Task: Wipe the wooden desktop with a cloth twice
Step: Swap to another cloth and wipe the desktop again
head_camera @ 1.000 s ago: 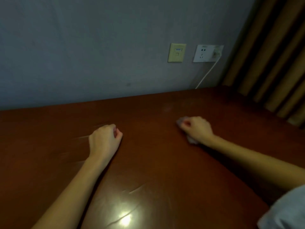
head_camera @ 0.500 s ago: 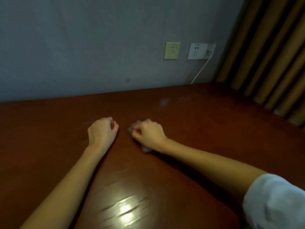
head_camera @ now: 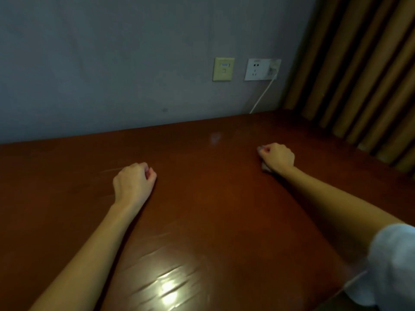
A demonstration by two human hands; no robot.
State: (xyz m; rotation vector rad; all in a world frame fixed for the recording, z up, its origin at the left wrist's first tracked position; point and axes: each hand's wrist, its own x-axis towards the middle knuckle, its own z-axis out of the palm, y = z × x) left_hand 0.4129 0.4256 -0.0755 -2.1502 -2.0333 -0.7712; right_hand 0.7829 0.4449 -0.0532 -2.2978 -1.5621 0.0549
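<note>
**Cloth wadded under my right hand**

My right hand (head_camera: 277,158) has its fingers curled tight over a small pale crumpled cloth (head_camera: 266,167). It presses the cloth onto the glossy red-brown wooden desk (head_camera: 213,198), toward the far right. My left hand (head_camera: 134,182) rests well apart as a closed fist, holding nothing. The cloth looks soft, light and likely to skid on polish, so I'd grip the wad from above.

The small pale cloth (head_camera: 265,167) is mostly hidden under the curled right hand (head_camera: 278,157); the white fabric sleeve (head_camera: 393,265) is blurred and cut by the picture's edge.
</note>
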